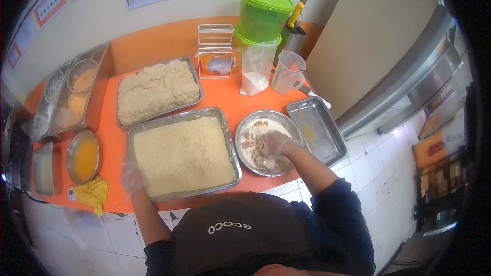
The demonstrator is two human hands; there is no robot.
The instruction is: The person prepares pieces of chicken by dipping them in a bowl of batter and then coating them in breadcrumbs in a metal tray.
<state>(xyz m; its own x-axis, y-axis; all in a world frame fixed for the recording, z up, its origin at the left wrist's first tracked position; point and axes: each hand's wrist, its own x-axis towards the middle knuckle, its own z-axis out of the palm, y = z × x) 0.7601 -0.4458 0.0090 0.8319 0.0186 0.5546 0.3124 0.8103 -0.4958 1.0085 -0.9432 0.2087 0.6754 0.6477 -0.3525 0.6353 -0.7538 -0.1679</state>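
Note:
My right hand (pixel 277 143), in a clear plastic glove, reaches into a round metal bowl (pixel 242 159) of white flour. Brownish, flour-dusted food pieces (pixel 249 145) lie around its fingers; whether it grips one is unclear. My left hand (pixel 133 177), also gloved, is at the left rim of a metal tray (pixel 234 153). Pale breadcrumbs (pixel 184 153) fill that tray in a fairly level layer. I cannot tell whether the left fingers grip the rim or only rest beside it.
Behind is a second tray heaped with coarse crumbs (pixel 157 88). A shallow metal pan (pixel 322 132) adjoins the bowl's right side. A bowl of yellow liquid (pixel 85 159) and a yellow cloth (pixel 92 194) lie left. A measuring jug (pixel 287 72), a flour bag (pixel 257 71) and a knife block (pixel 294 40) stand behind.

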